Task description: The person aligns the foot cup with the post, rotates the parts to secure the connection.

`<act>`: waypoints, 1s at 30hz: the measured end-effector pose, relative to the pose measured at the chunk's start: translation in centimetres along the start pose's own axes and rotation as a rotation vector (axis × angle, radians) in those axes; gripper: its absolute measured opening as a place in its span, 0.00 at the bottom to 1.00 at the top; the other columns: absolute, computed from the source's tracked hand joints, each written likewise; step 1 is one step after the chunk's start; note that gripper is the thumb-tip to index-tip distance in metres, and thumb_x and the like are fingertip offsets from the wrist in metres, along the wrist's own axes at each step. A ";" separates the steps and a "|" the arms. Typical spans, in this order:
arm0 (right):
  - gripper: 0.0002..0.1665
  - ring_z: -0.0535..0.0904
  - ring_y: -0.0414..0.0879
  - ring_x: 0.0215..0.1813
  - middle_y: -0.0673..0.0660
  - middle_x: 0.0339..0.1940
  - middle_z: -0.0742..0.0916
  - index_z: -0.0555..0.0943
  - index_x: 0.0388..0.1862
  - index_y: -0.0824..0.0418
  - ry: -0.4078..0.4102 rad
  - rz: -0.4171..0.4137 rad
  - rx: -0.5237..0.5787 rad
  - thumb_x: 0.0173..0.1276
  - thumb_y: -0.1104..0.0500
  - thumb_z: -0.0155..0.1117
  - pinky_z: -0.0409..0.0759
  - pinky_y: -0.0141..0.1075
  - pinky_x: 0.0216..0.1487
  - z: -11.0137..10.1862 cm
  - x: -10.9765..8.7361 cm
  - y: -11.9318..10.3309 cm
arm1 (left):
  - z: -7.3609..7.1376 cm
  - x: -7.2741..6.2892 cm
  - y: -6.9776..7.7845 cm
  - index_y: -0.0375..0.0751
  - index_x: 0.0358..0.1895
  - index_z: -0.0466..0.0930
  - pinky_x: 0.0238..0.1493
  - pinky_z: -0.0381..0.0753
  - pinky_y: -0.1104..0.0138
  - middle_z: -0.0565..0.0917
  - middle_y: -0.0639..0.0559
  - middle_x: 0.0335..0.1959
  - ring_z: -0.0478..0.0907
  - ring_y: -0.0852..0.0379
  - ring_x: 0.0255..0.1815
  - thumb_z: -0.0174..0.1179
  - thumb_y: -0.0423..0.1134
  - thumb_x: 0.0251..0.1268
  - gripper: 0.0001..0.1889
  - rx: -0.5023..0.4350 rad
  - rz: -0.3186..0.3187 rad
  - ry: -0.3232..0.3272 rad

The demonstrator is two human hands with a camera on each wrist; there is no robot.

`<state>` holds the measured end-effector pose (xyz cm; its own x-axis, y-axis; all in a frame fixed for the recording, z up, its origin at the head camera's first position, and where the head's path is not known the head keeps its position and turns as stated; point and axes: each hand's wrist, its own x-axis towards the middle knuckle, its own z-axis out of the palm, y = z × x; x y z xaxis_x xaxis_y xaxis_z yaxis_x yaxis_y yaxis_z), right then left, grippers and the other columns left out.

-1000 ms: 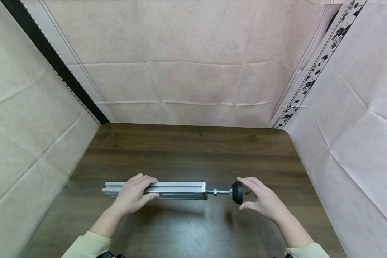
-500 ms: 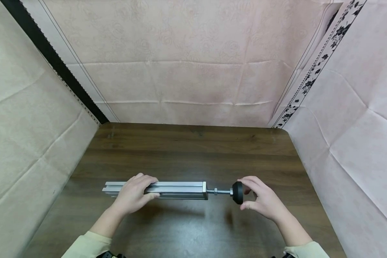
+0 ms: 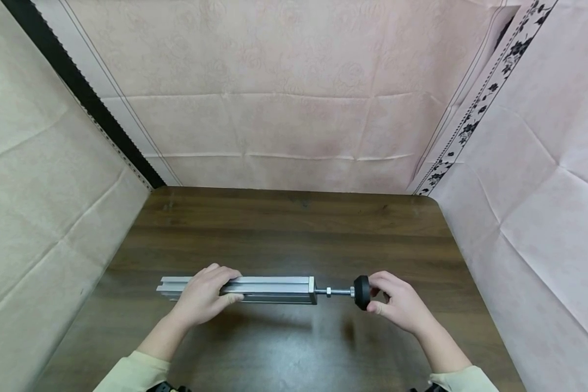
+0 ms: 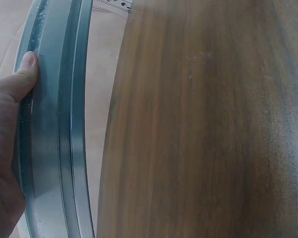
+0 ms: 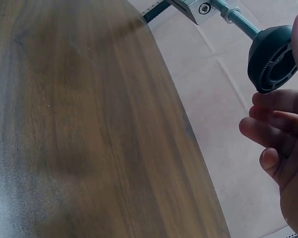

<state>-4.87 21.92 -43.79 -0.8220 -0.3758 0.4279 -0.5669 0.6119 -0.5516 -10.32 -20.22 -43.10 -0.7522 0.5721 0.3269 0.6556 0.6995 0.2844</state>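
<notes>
Low in frame, my left hand [image 3: 203, 294] grips the slotted rail [image 3: 279, 288]; my right hand [image 3: 399, 302] pinches the screw foot [image 3: 361, 292], likely twisting; next needs gentle turning.

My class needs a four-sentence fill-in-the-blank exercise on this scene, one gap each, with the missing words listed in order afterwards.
1. The right hand is at the round foot, whose colour is ____.
2. In the head view, the threaded rod leaves the silver bar at its ____ end.
3. The left hand grips the bar nearer its ____ end in that view.
4. The brown tabletop shows a ____ grain.

Missing words: black; right; left; wood.
</notes>
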 end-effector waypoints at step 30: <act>0.52 0.77 0.41 0.39 0.57 0.57 0.74 0.66 0.67 0.60 0.058 -0.011 -0.001 0.44 0.42 0.72 0.71 0.29 0.31 -0.8 -0.7 0.2 | -0.2 0.6 -0.1 0.45 0.42 0.80 0.41 0.73 0.61 0.82 0.58 0.38 0.74 0.60 0.37 0.71 0.50 0.45 0.21 0.008 0.035 0.078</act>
<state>-4.37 22.88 -43.60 -0.8109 -0.3420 0.4749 -0.5762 0.6084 -0.5458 -10.76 -20.00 -42.77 -0.7215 0.5614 0.4053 0.6803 0.6836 0.2644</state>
